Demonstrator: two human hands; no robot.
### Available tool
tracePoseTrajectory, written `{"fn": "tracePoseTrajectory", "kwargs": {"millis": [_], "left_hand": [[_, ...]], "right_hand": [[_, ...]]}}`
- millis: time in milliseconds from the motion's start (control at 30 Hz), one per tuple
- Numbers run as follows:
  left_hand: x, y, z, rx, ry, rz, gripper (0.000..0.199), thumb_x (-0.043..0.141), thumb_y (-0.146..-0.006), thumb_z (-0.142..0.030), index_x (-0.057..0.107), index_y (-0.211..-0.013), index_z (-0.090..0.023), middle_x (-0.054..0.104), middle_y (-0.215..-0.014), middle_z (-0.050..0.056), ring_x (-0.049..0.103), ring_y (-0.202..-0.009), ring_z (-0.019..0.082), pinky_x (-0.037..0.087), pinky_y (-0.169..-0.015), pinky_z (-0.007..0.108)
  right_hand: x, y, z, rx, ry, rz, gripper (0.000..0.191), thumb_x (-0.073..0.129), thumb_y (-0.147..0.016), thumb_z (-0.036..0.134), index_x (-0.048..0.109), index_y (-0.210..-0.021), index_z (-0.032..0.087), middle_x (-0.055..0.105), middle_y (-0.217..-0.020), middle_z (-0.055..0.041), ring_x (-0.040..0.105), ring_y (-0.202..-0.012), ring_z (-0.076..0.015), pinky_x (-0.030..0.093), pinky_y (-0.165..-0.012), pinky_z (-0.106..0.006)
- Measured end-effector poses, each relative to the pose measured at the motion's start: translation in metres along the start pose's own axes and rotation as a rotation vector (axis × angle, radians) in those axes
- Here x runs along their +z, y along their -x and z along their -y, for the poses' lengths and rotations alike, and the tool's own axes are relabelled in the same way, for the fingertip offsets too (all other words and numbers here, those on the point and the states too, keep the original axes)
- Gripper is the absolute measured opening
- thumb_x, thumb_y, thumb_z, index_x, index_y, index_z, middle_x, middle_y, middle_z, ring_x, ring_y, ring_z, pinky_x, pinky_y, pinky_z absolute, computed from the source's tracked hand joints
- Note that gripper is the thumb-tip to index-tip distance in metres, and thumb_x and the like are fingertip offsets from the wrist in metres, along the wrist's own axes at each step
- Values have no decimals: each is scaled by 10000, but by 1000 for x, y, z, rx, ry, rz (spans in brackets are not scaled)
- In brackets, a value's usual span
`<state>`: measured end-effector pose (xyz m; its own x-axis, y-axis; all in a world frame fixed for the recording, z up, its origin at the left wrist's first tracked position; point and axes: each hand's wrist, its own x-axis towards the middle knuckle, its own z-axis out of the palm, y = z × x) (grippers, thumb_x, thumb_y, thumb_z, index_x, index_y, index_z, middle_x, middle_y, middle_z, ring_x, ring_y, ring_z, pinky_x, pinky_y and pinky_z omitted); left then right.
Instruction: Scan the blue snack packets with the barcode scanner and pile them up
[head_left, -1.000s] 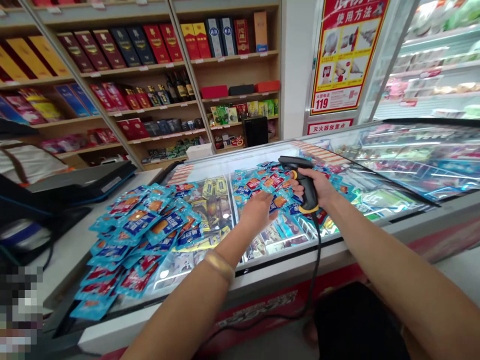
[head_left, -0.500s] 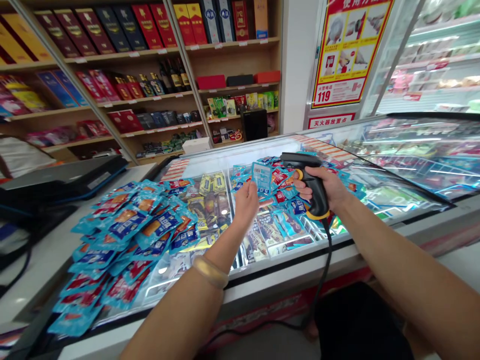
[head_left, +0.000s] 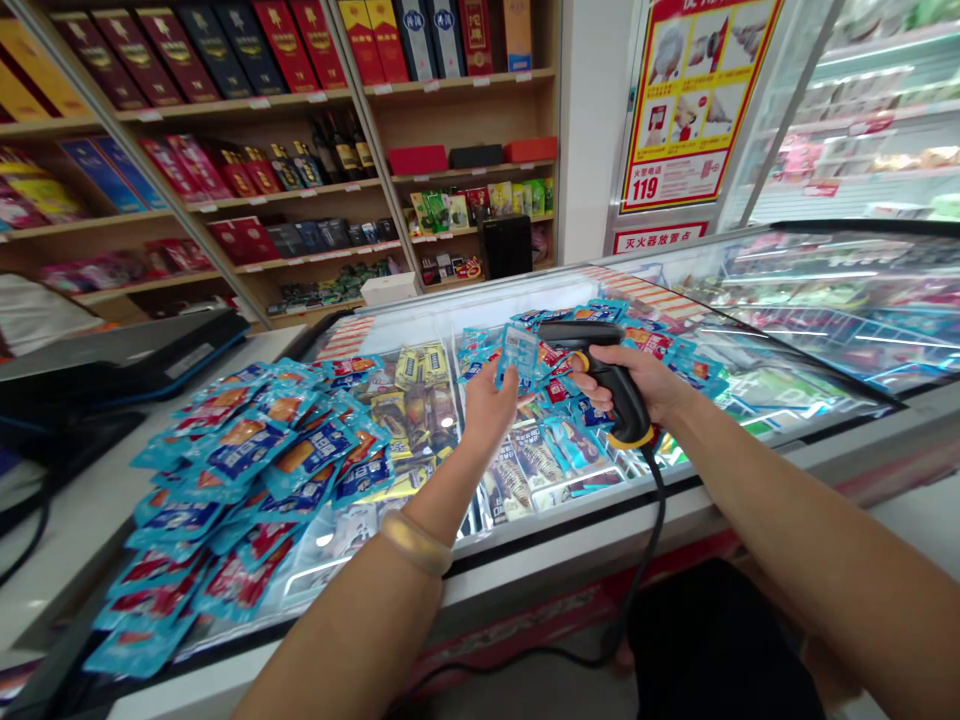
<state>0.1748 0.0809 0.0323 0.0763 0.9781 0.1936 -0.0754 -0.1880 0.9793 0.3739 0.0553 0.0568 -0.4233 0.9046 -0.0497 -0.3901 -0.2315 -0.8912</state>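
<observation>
Between the fingers of my left hand (head_left: 489, 402) is a small blue snack packet (head_left: 519, 350), held up with its pale printed side towards me. My right hand (head_left: 634, 385) wraps round the grip of a black and yellow barcode scanner (head_left: 624, 400), whose head points left at the packet. Its cable (head_left: 654, 520) hangs down over the freezer's front. Behind both hands, more blue and red snack packets (head_left: 664, 343) lie scattered on the glass lid. On the left, a large heap of the same packets (head_left: 247, 450) covers the glass.
A chest freezer (head_left: 570, 550) with a glass top spans the view, with wrapped ice creams (head_left: 529, 465) inside. At left stands a counter with a dark flat device (head_left: 127, 350). Shelves of boxes (head_left: 292, 100) line the back wall, beside a fire-safety poster (head_left: 690, 110).
My right hand has brought the scanner slightly left and down, closer to the packet. The packet in my left hand is tilted a little differently. The view has shifted slightly.
</observation>
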Motion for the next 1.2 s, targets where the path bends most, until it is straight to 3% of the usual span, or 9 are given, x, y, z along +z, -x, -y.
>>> {"fn": "tracePoseTrajectory", "kwargs": {"millis": [200,333,500,633,767,867,933,1067,1200], "left_hand": [[-1,-1,2,29,-75,-8,204,576,-871,-291,684,-986,-163,342,-564,-95,425,-487,72,620,-711,345],[-2,-1,2,86,-164,-25,312,530,-906,-292,665,-1155,-161,526,-619,-57,519,-547,97,618,-726,347],[-16,3,-13,292,-519,-185,366,496,-932,-240,647,-1263,-208,737,-1087,66,686,-977,205,542,-939,371],[-57,9,-39,411,-784,-265,418,427,-964,-248,592,-1347,-237,701,-1252,74,660,-1121,231,504,-987,362],[-124,18,-63,506,-1064,-342,457,347,-978,-243,556,-1383,-202,635,-1361,93,620,-1199,231,469,-1027,359],[-171,27,-74,417,-1296,-428,494,291,-978,-240,525,-1413,-223,576,-1428,106,571,-1268,263,428,-1074,429],[-195,33,-76,247,-1460,-456,488,299,-974,-274,540,-1397,-229,525,-1474,130,508,-1332,324,363,-1111,549],[-222,40,-69,-66,-1626,-324,505,311,-971,-406,557,-1370,-219,456,-1526,153,353,-1435,402,198,-1116,733],[-225,40,-61,8,-1640,-338,531,289,-975,-426,523,-1407,-224,448,-1536,138,298,-1471,380,151,-1141,725]], "right_hand": [[1,0,1,35,9,-11,188,677,-810,319,598,-812,149,555,-626,-2,451,-461,-84,413,-420,-192],[1,0,0,-13,-23,-19,179,660,-809,323,602,-829,155,542,-631,0,435,-455,-88,405,-410,-202],[19,-14,-10,-51,-109,7,171,657,-795,317,567,-822,173,521,-624,10,406,-450,-84,389,-410,-198],[55,-39,-27,7,-169,84,159,629,-819,315,549,-828,178,515,-615,17,410,-454,-79,389,-424,-183],[98,-67,-49,58,-247,126,153,606,-834,303,560,-805,161,532,-603,10,436,-456,-78,402,-433,-182],[125,-85,-62,106,-286,173,164,627,-829,305,550,-787,166,536,-599,12,451,-454,-80,409,-438,-184],[137,-93,-69,125,-312,198,173,637,-823,311,546,-782,169,534,-597,13,455,-455,-81,410,-437,-184],[145,-99,-75,149,-332,221,150,619,-831,296,559,-789,165,542,-600,9,457,-461,-84,420,-440,-186],[138,-99,-77,151,-327,206,155,641,-818,294,563,-777,167,543,-599,11,456,-462,-84,418,-431,-189]]}}
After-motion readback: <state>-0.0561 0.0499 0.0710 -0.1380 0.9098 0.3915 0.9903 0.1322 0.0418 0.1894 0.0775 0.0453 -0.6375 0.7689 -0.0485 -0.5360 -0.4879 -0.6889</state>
